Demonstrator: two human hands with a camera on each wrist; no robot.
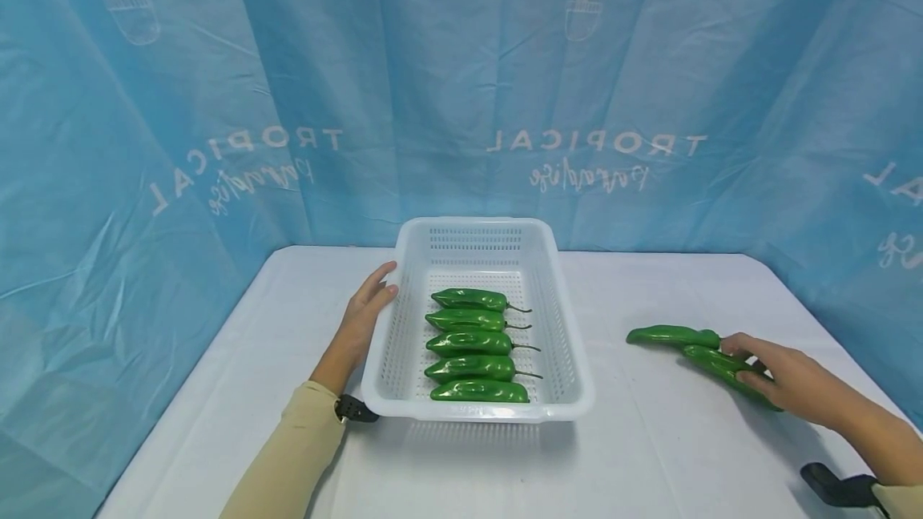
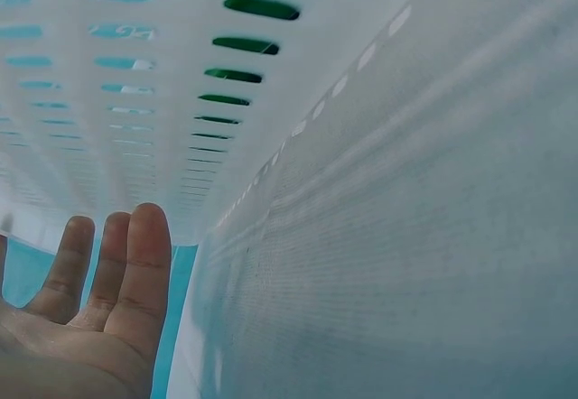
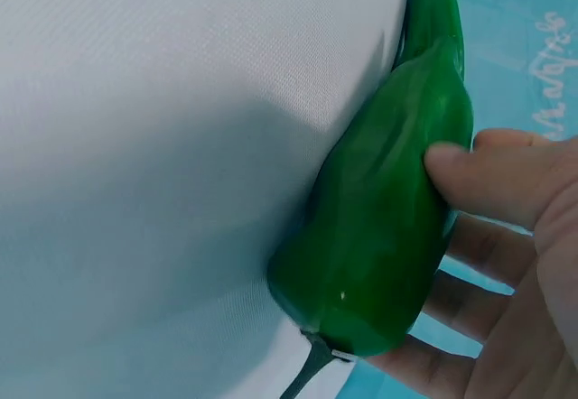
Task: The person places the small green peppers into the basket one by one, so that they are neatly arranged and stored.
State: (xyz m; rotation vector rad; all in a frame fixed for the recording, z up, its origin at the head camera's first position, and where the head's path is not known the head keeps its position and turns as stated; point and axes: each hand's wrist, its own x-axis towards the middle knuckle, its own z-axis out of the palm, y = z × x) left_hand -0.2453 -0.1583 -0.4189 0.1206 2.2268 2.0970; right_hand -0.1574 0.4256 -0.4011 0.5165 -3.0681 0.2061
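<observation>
A white plastic basket (image 1: pixel 570 319) with slotted walls stands mid-table. Several green chili peppers (image 1: pixel 472 343) lie in a row inside it, most with stems toward the right. Against the basket's left side rests my left hand (image 1: pixel 360 319), its fingers extended along the wall; the left wrist view shows those fingers (image 2: pixel 147 264) straight. On the right of the table, my right hand (image 1: pixel 793 379) grips a green chili pepper (image 3: pixel 379 209), thumb on one side and fingers behind. Another green chili pepper (image 1: pixel 667 335) lies just beyond, touching or very near the gripped one.
A white cloth (image 1: pixel 620 455) covers the table. Blue printed curtains (image 1: pixel 447 102) hang behind it and along both sides, close to the table's edges. Dark straps (image 1: pixel 355 408) sit on both wrists.
</observation>
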